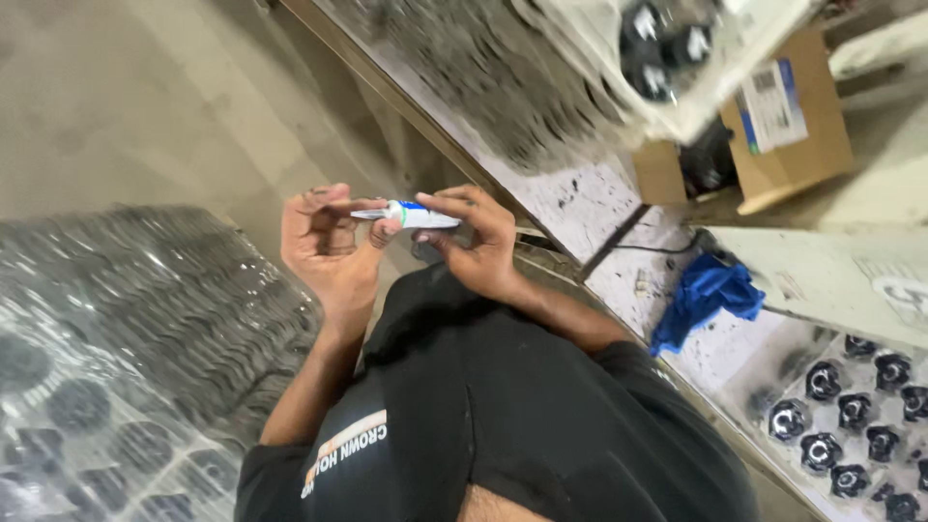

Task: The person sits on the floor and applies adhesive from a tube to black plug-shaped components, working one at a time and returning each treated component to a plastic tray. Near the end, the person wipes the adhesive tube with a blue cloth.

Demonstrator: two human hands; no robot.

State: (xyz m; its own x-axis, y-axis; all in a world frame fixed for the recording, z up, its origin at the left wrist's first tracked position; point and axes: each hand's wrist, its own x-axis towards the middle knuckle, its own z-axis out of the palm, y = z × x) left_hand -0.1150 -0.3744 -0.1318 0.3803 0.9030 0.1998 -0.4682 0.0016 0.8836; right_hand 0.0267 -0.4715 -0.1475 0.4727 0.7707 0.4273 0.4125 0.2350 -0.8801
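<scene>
Small white tube (411, 215) with blue band, pinched by right hand (478, 242) fingers, left hand (329, 242) fingers curled at its tip.

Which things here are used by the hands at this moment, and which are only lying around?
In use:
- small white tube, held between both hands
- left hand at its tip end
- right hand on its body

Lying about:
- blue cloth on the bench
- cardboard box
- black round parts in rows
- wrapped stack of dark parts

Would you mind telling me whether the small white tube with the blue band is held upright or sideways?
Sideways: the small white tube lies roughly level between the left hand and right hand.
</scene>
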